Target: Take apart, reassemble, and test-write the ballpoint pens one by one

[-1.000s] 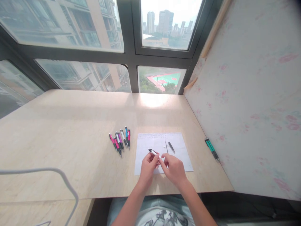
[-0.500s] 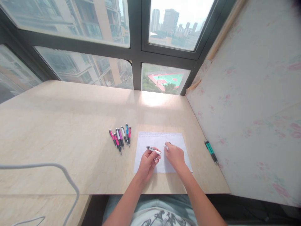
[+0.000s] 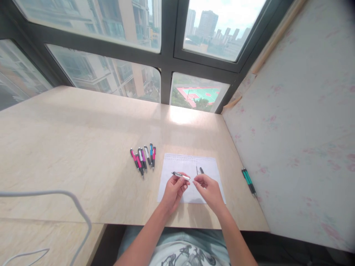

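My left hand is closed around a white pen body with a black clip end. The pen lies nearly level, its white end pointing to the right. Just beyond that end my right hand has thumb and fingertips pinched together; whatever is between them is too small to make out. Behind the right fingers a thin dark refill and a short black pen grip rest on the sheet of paper. Small writing runs along the paper's far edge. Both hands are over this sheet.
Several pens in pink, white, purple and blue lie left of the paper. Two green pens lie by the wall on the right. A grey cable crosses the desk's near left. Windows rise behind the desk.
My right hand has drawn back from the refill and black grip, which now show on the paper, and its pinched fingers are at the pen's white end. My left hand holds the pen as before.
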Available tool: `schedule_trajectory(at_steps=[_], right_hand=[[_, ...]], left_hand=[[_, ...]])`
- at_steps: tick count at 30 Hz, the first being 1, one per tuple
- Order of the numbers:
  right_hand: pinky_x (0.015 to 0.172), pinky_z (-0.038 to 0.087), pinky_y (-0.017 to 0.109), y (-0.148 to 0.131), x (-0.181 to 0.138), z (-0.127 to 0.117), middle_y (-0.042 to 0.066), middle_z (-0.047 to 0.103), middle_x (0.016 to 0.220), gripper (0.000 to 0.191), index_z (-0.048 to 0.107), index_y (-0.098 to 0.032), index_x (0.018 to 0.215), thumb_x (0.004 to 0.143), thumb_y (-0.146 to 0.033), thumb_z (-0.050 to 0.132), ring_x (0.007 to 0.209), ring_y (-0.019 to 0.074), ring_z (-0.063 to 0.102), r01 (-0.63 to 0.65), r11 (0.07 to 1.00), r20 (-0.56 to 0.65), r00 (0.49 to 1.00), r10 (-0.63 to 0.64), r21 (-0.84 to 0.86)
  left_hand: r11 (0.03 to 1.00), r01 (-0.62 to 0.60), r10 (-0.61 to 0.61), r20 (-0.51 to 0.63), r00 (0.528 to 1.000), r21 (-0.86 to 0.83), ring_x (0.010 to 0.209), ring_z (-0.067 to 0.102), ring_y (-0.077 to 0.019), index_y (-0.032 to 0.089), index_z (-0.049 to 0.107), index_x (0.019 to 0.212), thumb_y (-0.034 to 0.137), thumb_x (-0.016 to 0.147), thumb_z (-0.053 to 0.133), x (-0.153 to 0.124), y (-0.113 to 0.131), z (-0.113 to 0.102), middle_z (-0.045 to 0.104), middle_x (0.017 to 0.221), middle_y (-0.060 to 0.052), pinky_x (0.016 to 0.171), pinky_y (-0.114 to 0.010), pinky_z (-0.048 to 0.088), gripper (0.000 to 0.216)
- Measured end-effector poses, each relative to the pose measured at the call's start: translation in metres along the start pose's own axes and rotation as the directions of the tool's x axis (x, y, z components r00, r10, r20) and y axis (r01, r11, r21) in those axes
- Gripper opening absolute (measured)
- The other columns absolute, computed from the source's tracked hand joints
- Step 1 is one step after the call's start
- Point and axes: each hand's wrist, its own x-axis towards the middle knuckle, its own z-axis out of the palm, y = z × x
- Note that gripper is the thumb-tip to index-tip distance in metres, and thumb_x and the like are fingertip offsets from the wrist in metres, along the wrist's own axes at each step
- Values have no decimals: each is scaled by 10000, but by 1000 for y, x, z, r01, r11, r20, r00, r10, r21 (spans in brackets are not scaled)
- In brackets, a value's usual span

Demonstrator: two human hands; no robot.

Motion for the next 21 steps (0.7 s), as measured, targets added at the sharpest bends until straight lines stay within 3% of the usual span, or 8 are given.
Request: schedule_trajectory(at_steps=[6,21], right_hand=[[689,552,307,-4,-9,5,77,743,856,205,710,-184,871,829,-357,608,760,206,687,-11,993,-62,998,18,116],[605,514,269,-21,-14,0,56,739,826,210,734,-205,848,859,-364,597,728,180,666,50,999,-93,994,-50,4]], left_hand=[[996,-31,31,5,1000,89,795,634,-140,151,693,912,291,731,782,-2,-1,3,695,905,-64,717,-231,491,245],[998,45,-48,52,998,53,765,616,-116,153,705,874,295,728,792,-1,-1,5,675,848,-36,739,-227,490,221]])
